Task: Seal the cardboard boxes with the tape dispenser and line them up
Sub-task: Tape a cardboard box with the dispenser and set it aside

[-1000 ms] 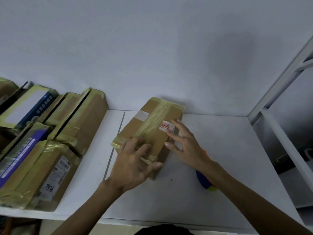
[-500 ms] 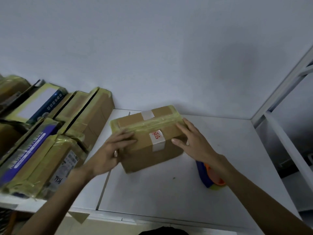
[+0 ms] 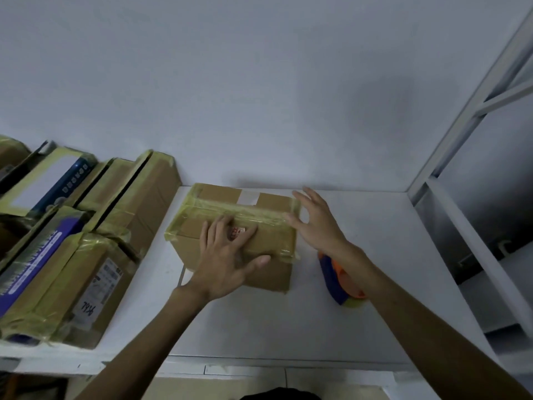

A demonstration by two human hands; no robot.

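A brown cardboard box (image 3: 268, 206) with yellowish tape along its top lies crosswise on the white shelf (image 3: 288, 321), close to the back wall. My left hand (image 3: 227, 255) rests flat on the box top with fingers spread, covering a red-and-white sticker. My right hand (image 3: 317, 223) hovers at the box's right end, fingers apart, with only the fingertips near the taped edge. The blue, orange and yellow tape dispenser (image 3: 339, 280) lies on the shelf right of the box, partly hidden under my right forearm.
Several taped boxes (image 3: 135, 203) stand packed together on the left, one of them with a printed label (image 3: 101, 287) near the front edge. A white rack post (image 3: 473, 102) and rail bound the shelf on the right. The wall stands right behind the box.
The box has turned from lengthwise to crosswise and moved back toward the wall. My left hand has shifted from its left end onto the top. My right hand has lifted off its right end.
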